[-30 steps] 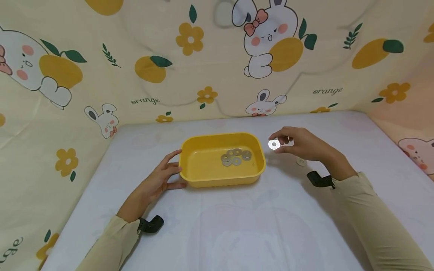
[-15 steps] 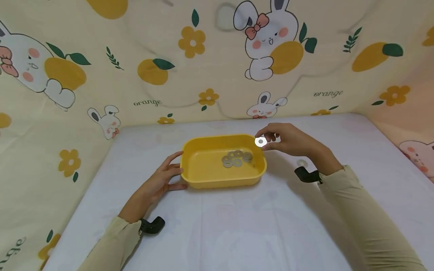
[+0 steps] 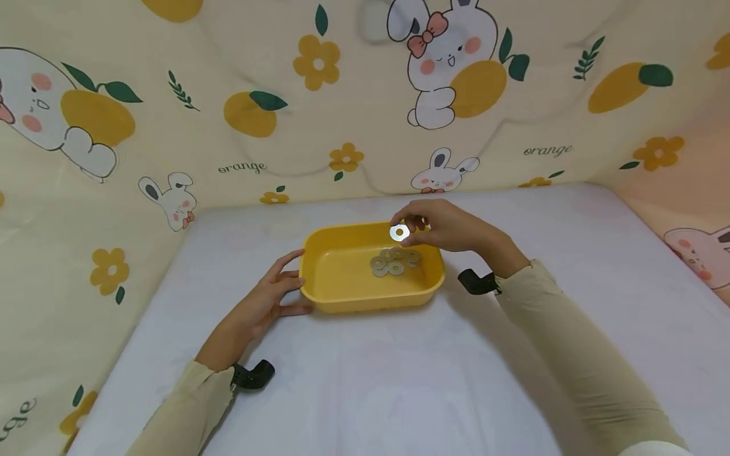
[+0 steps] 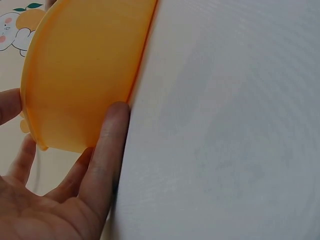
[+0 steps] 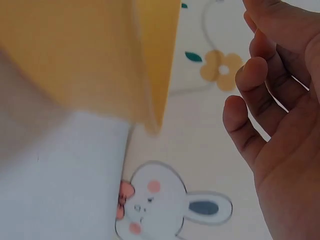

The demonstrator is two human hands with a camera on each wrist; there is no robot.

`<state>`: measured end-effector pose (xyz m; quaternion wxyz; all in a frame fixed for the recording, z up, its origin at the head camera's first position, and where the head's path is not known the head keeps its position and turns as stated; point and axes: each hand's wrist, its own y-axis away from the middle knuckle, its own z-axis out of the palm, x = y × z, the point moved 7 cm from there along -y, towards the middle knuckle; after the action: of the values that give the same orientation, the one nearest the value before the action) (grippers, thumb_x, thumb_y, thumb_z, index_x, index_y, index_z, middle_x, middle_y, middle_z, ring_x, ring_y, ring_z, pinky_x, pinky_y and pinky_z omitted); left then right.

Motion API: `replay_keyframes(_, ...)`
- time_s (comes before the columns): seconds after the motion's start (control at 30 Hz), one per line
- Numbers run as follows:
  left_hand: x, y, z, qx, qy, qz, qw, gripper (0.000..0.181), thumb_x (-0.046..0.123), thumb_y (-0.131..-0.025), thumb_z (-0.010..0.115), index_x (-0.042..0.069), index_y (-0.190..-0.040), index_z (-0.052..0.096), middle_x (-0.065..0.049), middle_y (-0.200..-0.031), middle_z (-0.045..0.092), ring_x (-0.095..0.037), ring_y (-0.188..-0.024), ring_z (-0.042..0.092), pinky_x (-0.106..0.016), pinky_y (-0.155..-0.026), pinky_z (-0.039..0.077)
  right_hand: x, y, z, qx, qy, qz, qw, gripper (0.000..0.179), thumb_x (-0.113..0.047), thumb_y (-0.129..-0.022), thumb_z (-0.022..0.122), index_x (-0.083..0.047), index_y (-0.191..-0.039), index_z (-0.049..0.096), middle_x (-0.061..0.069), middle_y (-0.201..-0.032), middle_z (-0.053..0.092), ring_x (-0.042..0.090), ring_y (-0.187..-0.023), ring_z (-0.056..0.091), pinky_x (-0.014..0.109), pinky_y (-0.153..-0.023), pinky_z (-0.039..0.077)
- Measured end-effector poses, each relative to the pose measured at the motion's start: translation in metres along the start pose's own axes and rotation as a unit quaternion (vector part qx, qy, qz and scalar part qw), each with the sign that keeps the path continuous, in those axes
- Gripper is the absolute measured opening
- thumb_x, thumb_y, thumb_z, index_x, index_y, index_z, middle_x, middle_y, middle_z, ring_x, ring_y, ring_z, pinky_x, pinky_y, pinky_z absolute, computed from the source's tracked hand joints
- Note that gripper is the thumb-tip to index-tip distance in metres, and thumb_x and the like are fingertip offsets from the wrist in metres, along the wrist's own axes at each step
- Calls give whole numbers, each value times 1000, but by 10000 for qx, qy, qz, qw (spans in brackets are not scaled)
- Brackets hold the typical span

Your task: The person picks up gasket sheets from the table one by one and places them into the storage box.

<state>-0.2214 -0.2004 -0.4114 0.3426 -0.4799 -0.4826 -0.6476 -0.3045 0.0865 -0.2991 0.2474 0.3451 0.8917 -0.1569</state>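
A yellow plastic basin stands on the table, with several flat metal washers in its right half. My right hand pinches another washer between thumb and forefinger, above the basin's right part. In the right wrist view, the right hand's curled fingers show, but the washer does not. My left hand rests against the basin's left end with fingers spread. Seen from the left wrist, its fairly straight fingers touch the outer wall and rim.
A white cloth covers the table. Behind it hangs a cream curtain printed with rabbits and oranges. Each wrist wears a black camera mount, on the left and on the right.
My right hand has carried the washer leftward from beside the basin to above it. A washer on the table at right is now hidden by the right arm. The left hand stays put.
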Motion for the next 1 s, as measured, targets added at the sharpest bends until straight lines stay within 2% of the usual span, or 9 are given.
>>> replay_keyframes(0.23,2,1,-2,-36,-39,35,10000,64,19,-102,53,36,-155,23,-17,-155,35,-28,-127,52,-47,-93,59,-14,-27,8,-253,-59,-154,9995,31,-26,-88,76,-22,-118,70,-2,-87,59,15,-84,53,28,-72,47)
replay_keyframes(0.4,2,-1,-1,-86,-53,19,9999,64,20,-102,54,36,-155,23,-17,-155,36,-27,-126,53,-47,-94,59,-9,-41,11,-266,-119,-141,9995,29,-25,-89,76,-21,-117,70,-1,-86,57,16,-81,52,27,-69,44)
replay_keyframes(0.57,0,-1,0,-62,-12,-18,10000,65,19,-101,54,35,-156,23,-17,-154,35,-25,-123,55,-46,-92,59,-1,-54,22,-460,-438,-33,9980,27,-21,-89,75,-17,-115,70,1,-83,56,17,-76,49,25,-66,40)
replay_keyframes(0.87,0,-1,-1,-70,6,-6,10000,64,19,-102,54,36,-155,23,-17,-155,36,-24,-121,56,-46,-93,59,2,-64,38,-625,-468,44,9969,28,-21,-90,75,-13,-117,70,2,-84,58,16,-74,47,25,-67,40)
replay_keyframes(1.0,0,-2,0,-58,-5,-18,10000,64,19,-102,53,36,-155,23,-17,-154,36,-25,-123,55,-47,-93,59,5,-66,42,-750,-390,303,9960,35,-20,-90,75,-12,-123,68,2,-88,60,17,-76,48,26,-69,41)
